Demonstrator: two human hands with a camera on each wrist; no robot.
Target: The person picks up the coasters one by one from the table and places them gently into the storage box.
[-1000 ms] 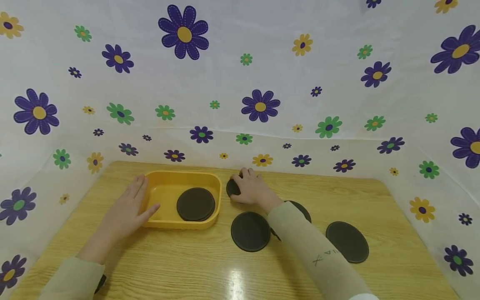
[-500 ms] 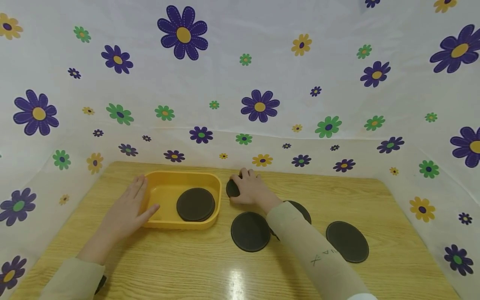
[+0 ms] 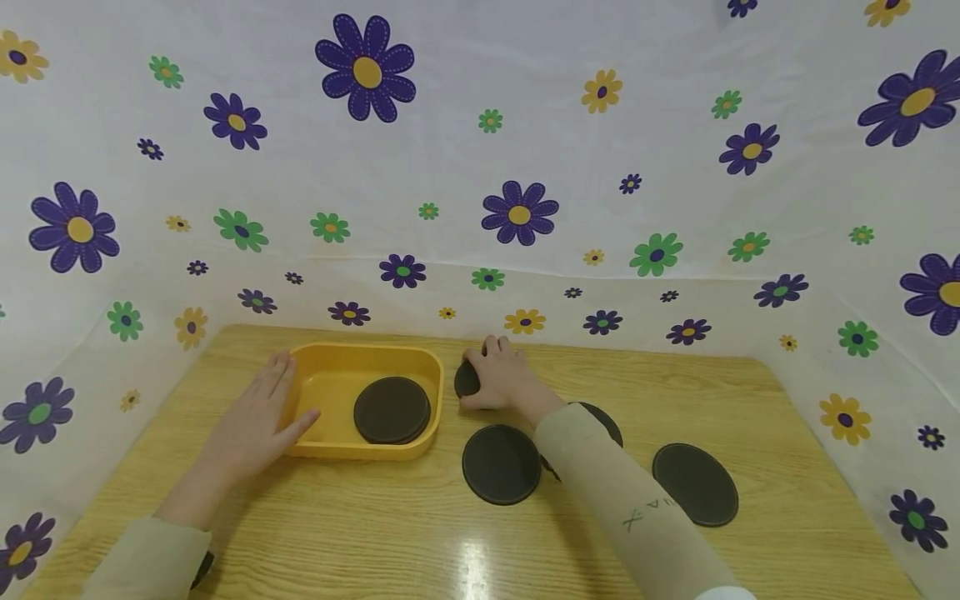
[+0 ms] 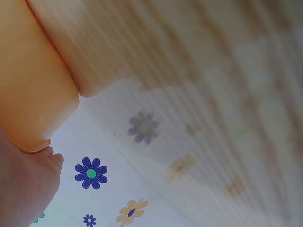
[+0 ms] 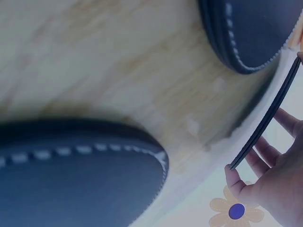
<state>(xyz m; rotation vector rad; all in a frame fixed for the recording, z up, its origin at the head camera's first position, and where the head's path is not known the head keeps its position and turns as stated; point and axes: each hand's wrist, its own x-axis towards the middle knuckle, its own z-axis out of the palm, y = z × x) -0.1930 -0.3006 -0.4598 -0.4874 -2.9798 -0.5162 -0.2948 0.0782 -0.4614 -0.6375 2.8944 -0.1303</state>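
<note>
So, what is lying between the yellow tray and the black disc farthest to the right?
In the head view: one black disc, then another black disc, partly hidden by the right sleeve.

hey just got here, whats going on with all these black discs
A person's right hand grips a black disc just right of the yellow tray. The left hand rests at the tray's left end. Another disc lies inside the tray, and more discs lie on the wooden table.
</note>
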